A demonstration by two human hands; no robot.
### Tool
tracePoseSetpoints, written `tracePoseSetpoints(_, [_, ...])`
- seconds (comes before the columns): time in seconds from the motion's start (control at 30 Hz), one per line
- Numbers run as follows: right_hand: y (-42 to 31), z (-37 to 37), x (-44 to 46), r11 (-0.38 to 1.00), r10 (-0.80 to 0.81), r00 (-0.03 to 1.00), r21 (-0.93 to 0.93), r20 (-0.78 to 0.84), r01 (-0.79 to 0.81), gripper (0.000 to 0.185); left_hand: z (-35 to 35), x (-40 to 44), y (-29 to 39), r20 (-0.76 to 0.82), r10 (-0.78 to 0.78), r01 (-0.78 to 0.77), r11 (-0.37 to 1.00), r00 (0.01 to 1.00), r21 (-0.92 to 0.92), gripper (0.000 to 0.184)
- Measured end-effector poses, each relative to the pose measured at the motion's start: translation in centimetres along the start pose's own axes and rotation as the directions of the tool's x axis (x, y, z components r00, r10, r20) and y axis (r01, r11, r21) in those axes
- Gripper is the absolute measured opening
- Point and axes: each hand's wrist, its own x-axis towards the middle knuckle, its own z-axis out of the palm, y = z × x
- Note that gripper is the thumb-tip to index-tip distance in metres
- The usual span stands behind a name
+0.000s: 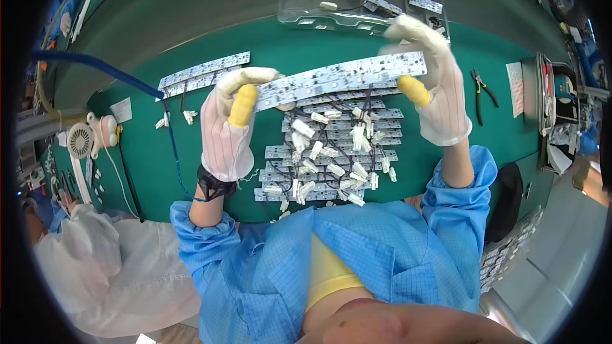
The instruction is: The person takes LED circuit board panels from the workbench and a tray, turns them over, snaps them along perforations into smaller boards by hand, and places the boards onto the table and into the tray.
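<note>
A long white LED circuit board strip (338,81) is held up above the bench, its right end slightly higher. My left hand (231,124), in a striped white glove with a yellow thumb cover, is closed on the strip's left end. At the right end, my right hand (441,92), gloved the same way, has its thumb at the lower edge and its fingers curled over the top; some fingers are blurred or behind the strip. Beneath lies a stack of similar boards (274,167) with dark wires and white connectors (317,150).
A clear plastic tray (296,18) with boards and connectors stands at the back. More boards (204,70) lie at left, near a blue cord (102,64) and a small fan (81,141). Pliers (479,95) lie at right. Another person's pale sleeve (95,248) shows at lower left.
</note>
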Motion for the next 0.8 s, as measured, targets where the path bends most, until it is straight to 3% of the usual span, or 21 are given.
tracePoseSetpoints(0.03, [-0.3, 0.1, -0.1, 0.95, 0.179, 0.98, 0.243, 0.085, -0.195, 0.051, 0.0, -0.1, -0.1, -0.034, -0.06, 0.058, 0.996, 0.998, -0.063, 0.026])
tracePoseSetpoints(0.07, [-1.9, -0.1, -0.2, 0.854, 0.441, 0.893, 0.267, 0.086, -0.447, 0.043, 0.1, -0.1, -0.1, -0.028, -0.059, 0.057, 0.996, 0.998, -0.066, 0.026])
tracePoseSetpoints(0.23, [-2.5, -0.4, 0.0, 0.84, 0.501, 0.865, 0.223, 0.031, -0.495, 0.027, 0.8, -0.3, 0.7, -0.023, 0.062, -0.066, 0.97, 0.998, -0.233, 0.048])
tracePoseSetpoints(0.27, [-2.5, -0.5, 0.0, 0.826, 0.515, 0.855, 0.233, 0.055, -0.513, 0.026, 0.8, -0.3, 0.7, -0.018, 0.061, -0.064, 0.969, 0.998, -0.238, 0.048])
tracePoseSetpoints(0.33, [-2.2, -0.8, 0.0, 0.812, 0.529, 0.845, 0.239, 0.081, -0.532, 0.026, 0.7, -0.3, 0.6, 0.002, 0.243, -0.242, 0.964, 0.97, -0.112, 0.058])
tracePoseSetpoints(0.4, [-1.4, -1.0, -0.2, 0.918, 0.375, 0.922, 0.097, 0.102, -0.384, 0.026, 1.0, -0.5, 0.6, -0.018, 0.2, -0.199, 0.96, 0.98, -0.197, 0.06])
tracePoseSetpoints(0.43, [-1.5, -0.9, -0.1, 0.918, 0.373, 0.921, 0.104, 0.11, -0.384, 0.026, 1.2, -0.7, 0.6, -0.036, 0.15, -0.154, 0.947, 0.988, -0.28, 0.063])
tracePoseSetpoints(0.5, [-2.2, -0.6, -0.2, 0.811, 0.524, 0.848, 0.256, 0.084, -0.527, 0.028, 0.9, -0.8, 0.4, -0.08, 0.155, -0.17, 0.953, 0.985, -0.252, 0.062])
tracePoseSetpoints(0.63, [-1.9, -0.5, -0.3, 0.873, 0.426, 0.903, 0.237, 0.055, -0.426, 0.033, 0.6, -1.0, 0.6, -0.054, 0.079, -0.092, 0.955, 0.995, -0.282, 0.055])
tracePoseSetpoints(0.7, [-1.8, -0.6, -0.3, 0.882, 0.436, 0.898, 0.171, 0.061, -0.44, 0.039, 0.6, -0.8, 0.7, -0.051, 0.179, -0.186, 0.96, 0.983, -0.21, 0.052])
tracePoseSetpoints(0.8, [-1.6, -0.9, -0.5, 0.855, 0.451, 0.89, 0.253, 0.067, -0.452, 0.04, 0.2, -0.4, 0.5, -0.016, 0.257, -0.257, 0.961, 0.966, -0.104, 0.049])
